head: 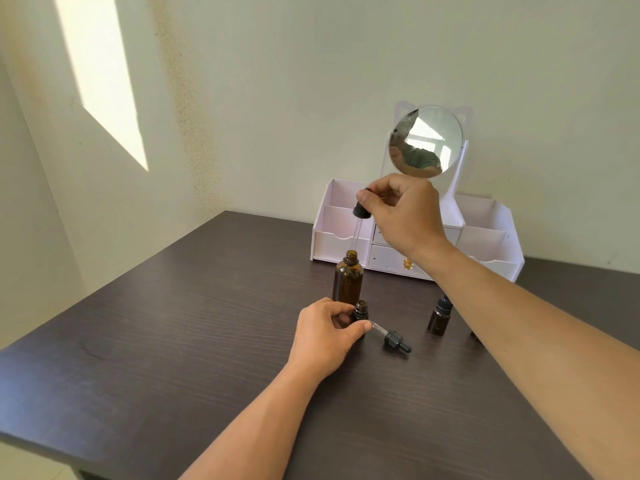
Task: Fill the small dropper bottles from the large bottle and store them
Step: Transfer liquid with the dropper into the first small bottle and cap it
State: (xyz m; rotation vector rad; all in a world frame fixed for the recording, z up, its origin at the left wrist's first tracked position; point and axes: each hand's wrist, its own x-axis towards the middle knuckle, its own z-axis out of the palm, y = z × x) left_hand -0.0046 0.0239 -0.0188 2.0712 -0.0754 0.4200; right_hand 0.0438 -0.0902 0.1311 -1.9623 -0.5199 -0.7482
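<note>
Large bottle (348, 282): amber glass, round-shouldered, upright on the tabletop (173, 358), neck uncapped; the level inside cannot be told.
Large dropper (360, 216): black ribbed collar and rubber bulb with a clear glass tube hanging down just above the large bottle's mouth.
Right hand (401, 213): raised over the large bottle, fingers (363, 197) pinched shut on the dropper's bulb.
Small open bottle (361, 311): dark amber, uncapped, upright just in front of the large bottle; contents not visible.
Left hand (325, 336): fingers wrapped around the small open bottle, steadying it on the tabletop.
Small dropper (394, 340): black ribbed cap, bulb and clear pipette, lying on its side just right of that bottle.
Capped small bottle (440, 317): dark, upright, partly behind the right forearm.
Organizer (491, 237): white, open compartments, small drawers, against the wall; the visible compartments look empty.
Mirror (426, 140): round, on the organizer's stand.
Tabletop: dark wood grain, matte.
</note>
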